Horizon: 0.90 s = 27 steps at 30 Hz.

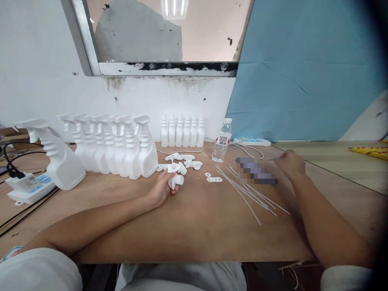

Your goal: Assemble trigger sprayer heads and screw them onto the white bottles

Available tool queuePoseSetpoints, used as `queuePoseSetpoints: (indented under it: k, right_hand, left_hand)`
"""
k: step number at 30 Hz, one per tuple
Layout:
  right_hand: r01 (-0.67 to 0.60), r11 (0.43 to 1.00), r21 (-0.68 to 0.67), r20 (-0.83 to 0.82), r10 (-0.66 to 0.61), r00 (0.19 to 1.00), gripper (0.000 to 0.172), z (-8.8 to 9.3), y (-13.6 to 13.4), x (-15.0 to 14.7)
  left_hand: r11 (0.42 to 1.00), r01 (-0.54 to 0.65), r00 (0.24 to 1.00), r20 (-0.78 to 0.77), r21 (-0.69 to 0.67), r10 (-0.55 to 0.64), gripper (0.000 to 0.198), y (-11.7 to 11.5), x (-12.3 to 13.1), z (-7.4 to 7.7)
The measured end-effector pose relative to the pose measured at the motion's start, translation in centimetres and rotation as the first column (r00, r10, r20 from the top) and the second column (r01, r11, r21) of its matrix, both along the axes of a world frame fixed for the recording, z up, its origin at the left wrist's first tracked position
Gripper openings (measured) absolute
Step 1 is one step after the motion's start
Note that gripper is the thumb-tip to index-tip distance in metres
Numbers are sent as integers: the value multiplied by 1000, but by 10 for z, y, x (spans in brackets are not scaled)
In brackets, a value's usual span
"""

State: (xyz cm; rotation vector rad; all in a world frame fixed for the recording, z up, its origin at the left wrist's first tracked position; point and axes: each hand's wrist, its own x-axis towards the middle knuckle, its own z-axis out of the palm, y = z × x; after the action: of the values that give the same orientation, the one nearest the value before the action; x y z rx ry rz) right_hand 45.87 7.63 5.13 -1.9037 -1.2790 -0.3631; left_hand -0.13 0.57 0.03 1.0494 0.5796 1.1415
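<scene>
My left hand [162, 186] rests on the wooden table [194, 230] with its fingers closed around a white spray trigger head [175, 176]. More loose trigger heads [182, 161] lie just behind it. My right hand [289, 163] lies far right on the table, fingers curled, pinching the end of a thin white tube [270, 158]. A bundle of thin white dip tubes [248, 192] is spread between my hands. A few small white washers [214, 178] sit next to the tubes.
A row of white spray bottles with triggers [117, 147] stands at the left, one apart [57, 157]. Small capless white bottles [182, 131] line the wall. A water bottle [222, 140], two power strips [28, 186] [252, 142], and a blurred patch [256, 171] are on the table.
</scene>
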Motion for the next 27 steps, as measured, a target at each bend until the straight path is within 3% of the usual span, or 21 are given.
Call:
queuePoseSetpoints:
  k: [2, 4, 8, 9, 10, 11, 12, 14, 17, 19, 23, 27]
  right_hand:
    - [-25, 994, 105, -116, 38, 993, 15, 17, 2, -19]
    - [-116, 973, 200, -213, 159, 964, 7, 32, 2, -48]
    - [-438, 854, 279, -341, 515, 787, 25, 42, -15, -123]
    - [-547, 783, 296, -367, 622, 692, 26, 40, -24, -142]
    - [-701, 610, 369, -430, 781, 453, 26, 38, -33, -160]
    - [-784, 459, 418, -455, 853, 256, 26, 34, -44, -176]
    - [-845, 348, 405, -469, 873, 134, 26, 30, -53, -190]
    - [-909, 208, 360, -492, 871, 5, 22, 22, -70, -211]
    - [-944, 141, 299, -500, 865, -29, 21, 10, -83, -229]
    - [-960, 142, 242, -417, 909, 30, 20, 4, -85, -234]
    - [-978, 177, 114, 49, 982, 183, 14, -5, -86, -238]
    - [-986, 149, 78, 512, 842, 167, 20, -14, -86, -243]
  left_hand:
    - [1000, 2, 1000, 20, -6, -2, 34, 0, 0, 2]
    - [1000, 7, 1000, 26, -17, -6, 36, 0, 0, 3]
    - [999, -4, 1000, 4, -52, 4, 38, 2, -2, 3]
    - [998, -10, 1000, -4, -66, 10, 38, 2, -2, 3]
    - [997, -15, 1000, -11, -79, 14, 38, 3, -2, 3]
    - [996, -18, 1000, -16, -91, 17, 38, 3, -3, 3]
    - [995, -20, 1000, -18, -99, 18, 37, 4, -3, 2]
    - [995, -20, 1000, -20, -102, 18, 34, 4, -3, 2]
    - [995, -22, 999, -32, -93, 19, 30, 5, -3, 0]
    - [996, -20, 999, -42, -84, 16, 29, 5, -2, 0]
    - [996, -25, 998, -51, -81, 21, 34, 3, -1, 1]
    - [997, -30, 998, -53, -74, 26, 38, 2, -1, 3]
